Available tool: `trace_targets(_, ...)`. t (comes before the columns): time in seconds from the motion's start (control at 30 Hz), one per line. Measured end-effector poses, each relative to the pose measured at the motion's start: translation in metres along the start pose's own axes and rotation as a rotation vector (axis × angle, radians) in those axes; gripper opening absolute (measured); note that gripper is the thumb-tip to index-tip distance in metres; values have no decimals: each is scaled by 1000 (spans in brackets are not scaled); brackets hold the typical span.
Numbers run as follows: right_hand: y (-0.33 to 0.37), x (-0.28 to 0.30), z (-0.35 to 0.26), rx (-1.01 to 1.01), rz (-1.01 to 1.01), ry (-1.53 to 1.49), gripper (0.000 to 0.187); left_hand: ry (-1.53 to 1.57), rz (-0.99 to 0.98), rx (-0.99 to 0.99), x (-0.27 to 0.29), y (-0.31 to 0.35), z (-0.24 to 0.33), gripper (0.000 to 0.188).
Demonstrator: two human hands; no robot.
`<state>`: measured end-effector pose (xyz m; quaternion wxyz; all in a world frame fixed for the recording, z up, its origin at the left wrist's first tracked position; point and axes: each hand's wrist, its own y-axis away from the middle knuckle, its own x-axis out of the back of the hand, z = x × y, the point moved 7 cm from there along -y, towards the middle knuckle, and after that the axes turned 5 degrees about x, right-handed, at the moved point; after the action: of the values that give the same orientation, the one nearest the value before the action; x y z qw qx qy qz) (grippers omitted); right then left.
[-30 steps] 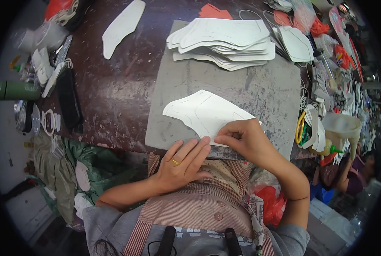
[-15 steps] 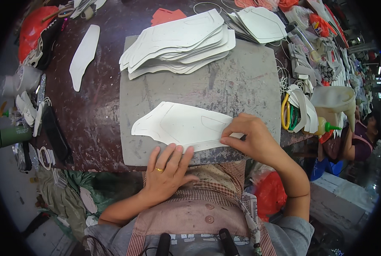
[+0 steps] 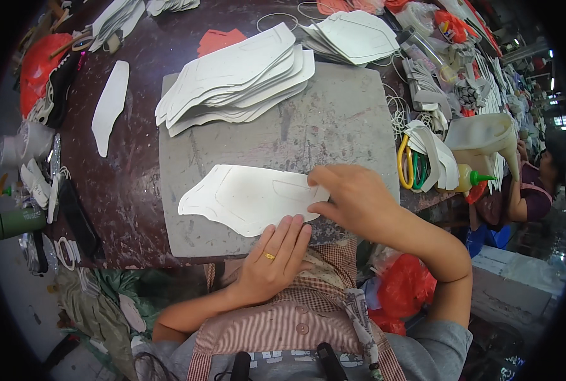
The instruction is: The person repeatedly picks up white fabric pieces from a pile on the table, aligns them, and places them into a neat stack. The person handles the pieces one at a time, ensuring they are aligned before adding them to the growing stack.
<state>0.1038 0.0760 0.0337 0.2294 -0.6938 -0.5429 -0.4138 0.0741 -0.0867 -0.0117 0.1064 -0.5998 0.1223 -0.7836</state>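
A white cut-out sheet piece [image 3: 245, 197], with curved edges and faint outlines drawn on it, lies on a grey board [image 3: 340, 120] in front of me. At its right end, the curled fingers and thumb of my right hand [image 3: 356, 200] grip it, covering that end. My left hand [image 3: 273, 260], with a ring on one finger, has its fingers stretched out side by side; their tips touch the piece's lower edge. Farther back on the board sits a stack of similar white pieces [image 3: 238, 70].
A narrow white piece [image 3: 110, 108] lies on the dark table [image 3: 137, 190] at left. More white pieces [image 3: 353, 38] and a red piece [image 3: 221, 42] are at the back. Scissors with yellow handles [image 3: 405, 165] and a green-tipped bottle [image 3: 470, 179] stand at right. A person [image 3: 530, 184] sits beyond.
My left hand has slid right along the piece's lower edge, its fingers closer together. The right hand stays at the right end, its grip shifted. The whole view has shifted slightly.
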Motion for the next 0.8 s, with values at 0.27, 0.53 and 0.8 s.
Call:
trace_targets(0.27,24,-17,60,-319,234,-705,28,-148,103,54,-7,-6,6,70)
trace_targets(0.53,-1,14,24,15,245,-90,13,291,-260,213,11,-47,-25,65)
trace_targets(0.8,32,-25,49,-127,528,-936,12,76,0,-6,38,-61,-74,54)
